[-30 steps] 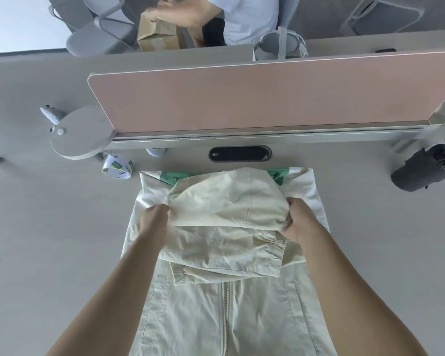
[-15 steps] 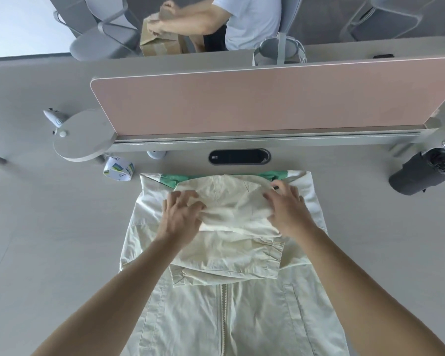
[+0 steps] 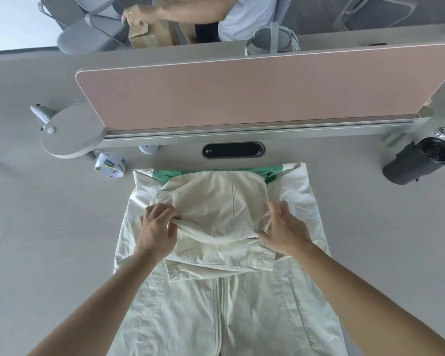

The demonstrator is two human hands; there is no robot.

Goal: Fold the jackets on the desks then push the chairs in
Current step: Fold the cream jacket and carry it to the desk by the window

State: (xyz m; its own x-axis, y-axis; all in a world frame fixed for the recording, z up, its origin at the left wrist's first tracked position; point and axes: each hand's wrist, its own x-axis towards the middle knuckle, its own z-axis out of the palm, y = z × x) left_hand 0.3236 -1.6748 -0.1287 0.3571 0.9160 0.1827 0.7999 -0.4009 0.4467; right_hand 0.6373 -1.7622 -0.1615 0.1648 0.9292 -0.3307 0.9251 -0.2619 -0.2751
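A cream jacket (image 3: 224,312) with a green inner collar lies zip-up on the grey desk (image 3: 36,253), its sleeves folded across the chest. The hood (image 3: 216,201) is turned down over the sleeves. My left hand (image 3: 157,229) pinches the hood's left lower edge between thumb and fingers. My right hand (image 3: 285,232) grips the hood's right lower edge, fingers curled into the cloth. Grey chairs (image 3: 93,34) stand beyond the far desk.
A pink divider panel (image 3: 242,91) crosses the desk behind the jacket, with a black cable port (image 3: 233,150) below it. A tape roll (image 3: 110,167) lies at the left, a black bag roll (image 3: 419,163) at the right. Another person sits opposite with a cardboard box (image 3: 152,34).
Both hands pressed flat on the hood half a second ago; they have since slid back toward me and now pinch its lower edge at both sides.
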